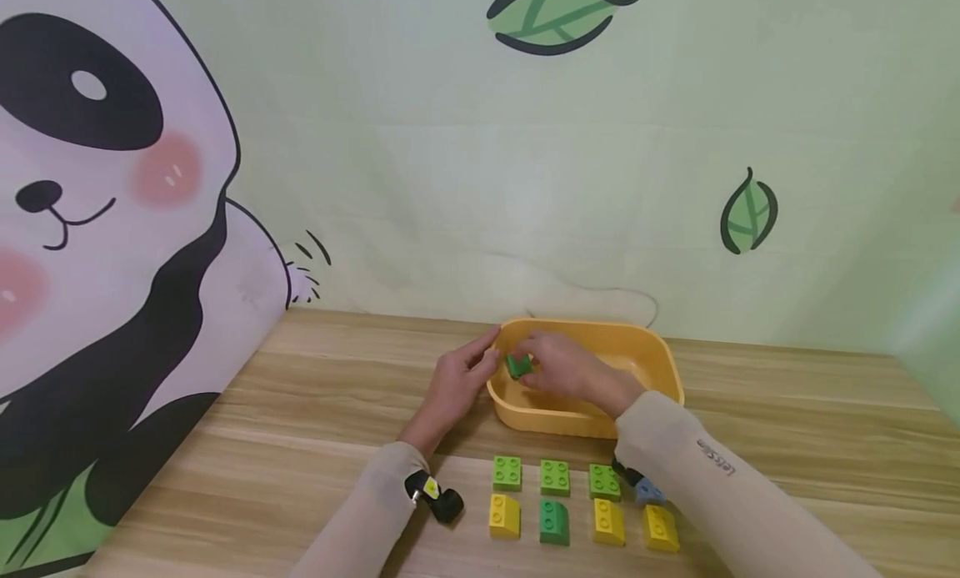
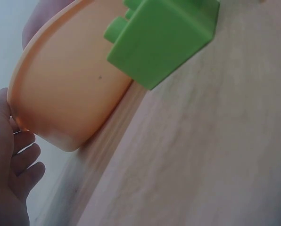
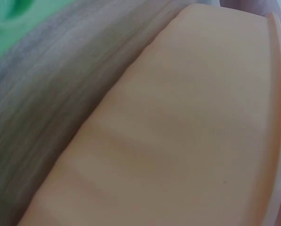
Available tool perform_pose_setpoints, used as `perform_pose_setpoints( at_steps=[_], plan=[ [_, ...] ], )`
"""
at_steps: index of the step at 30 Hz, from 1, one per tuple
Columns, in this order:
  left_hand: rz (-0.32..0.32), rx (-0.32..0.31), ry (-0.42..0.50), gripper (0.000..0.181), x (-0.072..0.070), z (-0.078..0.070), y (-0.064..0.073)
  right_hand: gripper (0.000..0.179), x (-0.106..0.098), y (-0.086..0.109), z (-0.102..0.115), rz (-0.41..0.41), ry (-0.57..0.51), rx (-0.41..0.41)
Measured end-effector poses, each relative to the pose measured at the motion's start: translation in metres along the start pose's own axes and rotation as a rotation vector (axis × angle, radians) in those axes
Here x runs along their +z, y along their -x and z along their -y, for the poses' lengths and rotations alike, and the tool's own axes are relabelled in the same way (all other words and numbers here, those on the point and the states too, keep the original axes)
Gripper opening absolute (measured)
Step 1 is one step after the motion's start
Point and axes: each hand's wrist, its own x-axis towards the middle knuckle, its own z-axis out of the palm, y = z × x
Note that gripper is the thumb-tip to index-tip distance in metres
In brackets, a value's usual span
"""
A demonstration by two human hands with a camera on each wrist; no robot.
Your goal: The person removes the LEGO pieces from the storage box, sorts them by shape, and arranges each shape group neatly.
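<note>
A yellow-orange plastic basin stands on the wooden table near the wall. My left hand rests against its left end, index finger and thumb touching the rim. In the left wrist view, the other fingers of the left hand lie loosely bent beside the basin wall. Inside the basin, my right hand pinches a green toy building block between fingers and thumb. The right wrist view shows mostly the basin's outer wall, so the grip is hidden there.
In front of the basin lie two rows of blocks: light green blocks and a blue one behind, yellow blocks and a green sloped block nearer. The right forearm passes over the right end. A panda-printed cloth hangs behind.
</note>
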Motion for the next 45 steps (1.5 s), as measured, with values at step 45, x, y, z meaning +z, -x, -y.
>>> perform_pose_setpoints(
  at_steps=[45],
  plan=[
    [-0.002,-0.014,0.007,0.045,0.000,-0.003,0.001,0.037,0.005,0.010,-0.003,-0.031,-0.105,0.172]
  ],
)
